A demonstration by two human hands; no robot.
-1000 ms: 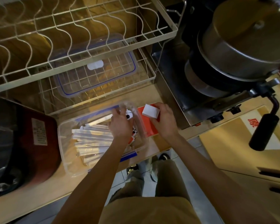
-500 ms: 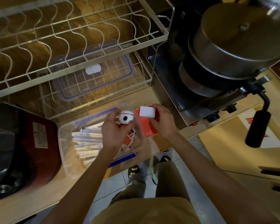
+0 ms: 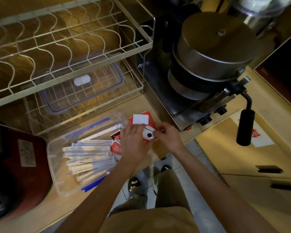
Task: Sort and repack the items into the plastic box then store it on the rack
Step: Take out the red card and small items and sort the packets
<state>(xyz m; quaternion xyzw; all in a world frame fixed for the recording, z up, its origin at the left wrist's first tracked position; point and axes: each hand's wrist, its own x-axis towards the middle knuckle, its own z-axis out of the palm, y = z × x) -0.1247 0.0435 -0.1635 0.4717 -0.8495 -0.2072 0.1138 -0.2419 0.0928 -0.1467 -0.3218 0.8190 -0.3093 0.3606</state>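
1. Both hands meet at centre frame. The left hand (image 3: 134, 145) grips a small white round item (image 3: 148, 135) with a dark centre; the right hand (image 3: 169, 137) pinches its right edge with curled fingers.
2. The round item sits just beyond the right end wall of the plastic box (image 3: 57, 165), over the tabletop (image 3: 158, 148), touching both hands.
3. The box lies to the left of the hands, long axis running lower left to upper right. The left hand is nearer and overlaps its right end.
4. Inside lie wrapped sticks (image 3: 87, 158) along that axis, red sachets (image 3: 116, 147) at the right end.
5. A red packet (image 3: 146, 113) with a white card (image 3: 140, 119) lies just above the hands.
6. The lid (image 3: 81, 91) rests on the rack (image 3: 71, 52), upper left.
7. Judgement: the item goes leftward into the box.
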